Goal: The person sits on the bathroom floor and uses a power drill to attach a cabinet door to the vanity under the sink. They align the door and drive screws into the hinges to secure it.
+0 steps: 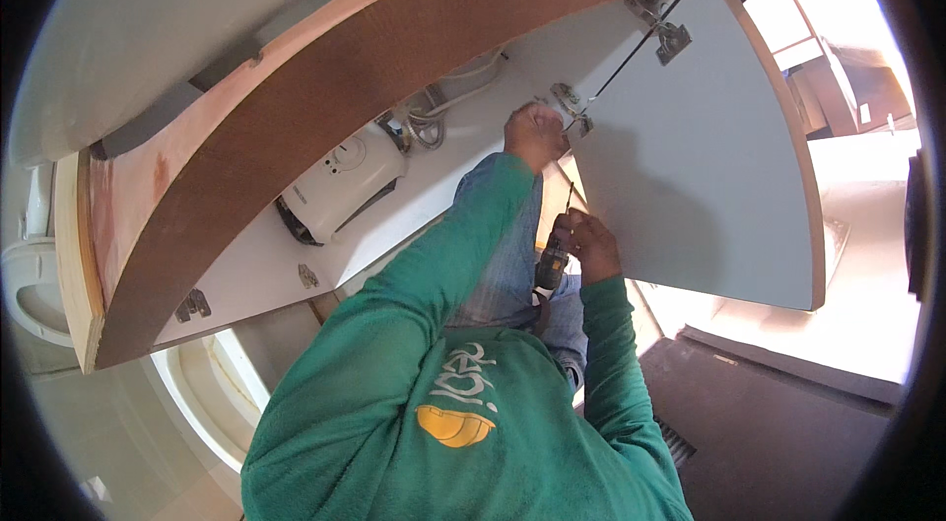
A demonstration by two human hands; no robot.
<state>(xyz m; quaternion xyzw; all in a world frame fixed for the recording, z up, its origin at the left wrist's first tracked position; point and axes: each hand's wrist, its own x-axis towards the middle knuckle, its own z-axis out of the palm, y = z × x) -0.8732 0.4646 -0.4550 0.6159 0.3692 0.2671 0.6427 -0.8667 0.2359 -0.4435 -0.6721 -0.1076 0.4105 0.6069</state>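
My left hand (pixel 535 133) is closed at the lower hinge (pixel 566 101) beside the edge of an open light grey cabinet door (pixel 705 186); what its fingertips hold is too small to make out. My right hand (pixel 589 240) is shut on a dark cordless drill (pixel 550 267), held lower down beside the door with its long bit pointing up. Another metal hinge (pixel 672 41) joins the door's upper part to the cabinet. Inside the cabinet (pixel 443 151) lie a white boxy appliance (pixel 345 181) and coiled hoses (pixel 424 125).
A curved wooden panel (pixel 227 146) arches over the cabinet. At far left are a white basin (pixel 39 289) and an oval white fixture (pixel 197 383). Loose hinge fittings (pixel 192 304) sit on the cabinet's left. A dark flat panel (pixel 778 422) is at lower right, wooden furniture (pixel 847 87) beyond the door.
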